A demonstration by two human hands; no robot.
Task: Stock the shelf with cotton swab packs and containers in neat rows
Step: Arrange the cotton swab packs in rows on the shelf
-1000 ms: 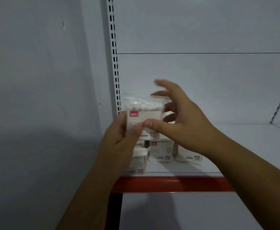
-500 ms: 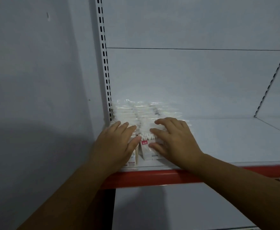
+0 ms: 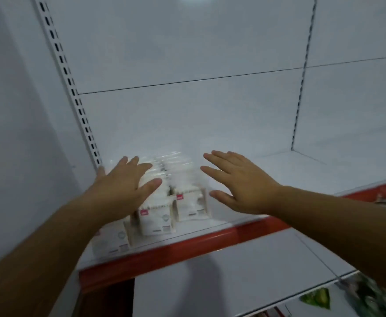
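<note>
Cotton swab packs (image 3: 188, 201) in clear bags with white labels and small red tags stand in rows at the left end of the white shelf (image 3: 276, 170), which has a red front edge. My left hand (image 3: 123, 181) hovers flat over the left rows, fingers straight, and hides part of them. My right hand (image 3: 237, 181) is spread open just right of the packs, above the bare shelf, holding nothing. A front pack (image 3: 156, 219) and another (image 3: 111, 240) stand near the shelf's edge.
A slotted upright (image 3: 73, 92) runs along the left of the bay, next to a plain wall. Another upright (image 3: 301, 72) divides the back panel at the right. Below the shelf at lower right lie green packaged goods (image 3: 317, 298).
A second ago both hands held one pack in the air. Then they pressed on the rows. Now both hands have lifted off and spread apart, and the view has tilted.
</note>
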